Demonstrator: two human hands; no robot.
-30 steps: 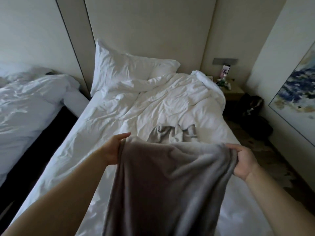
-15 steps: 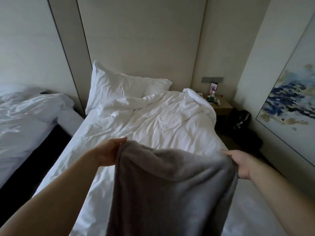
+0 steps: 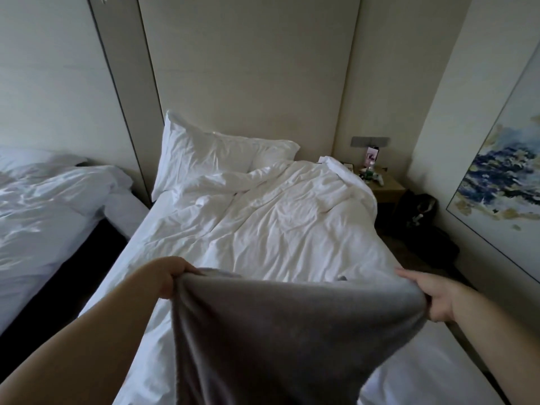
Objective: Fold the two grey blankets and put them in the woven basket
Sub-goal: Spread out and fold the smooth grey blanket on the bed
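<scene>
1. Fingers of the left hand (image 3: pixel 168 277) are clamped on the left corner of the grey blanket (image 3: pixel 277 331).
2. The blanket is held above the near end of the bed (image 3: pixel 277 223), its top edge stretched left to right between the hands, the rest hung down.
3. Its right corner is pinched by the right hand (image 3: pixel 435 299), fingers curled on the cloth; a corner-to-corner fold is judged next.

Head-worn view, forward-down over bed (image 3: pixel 277 229)
</scene>
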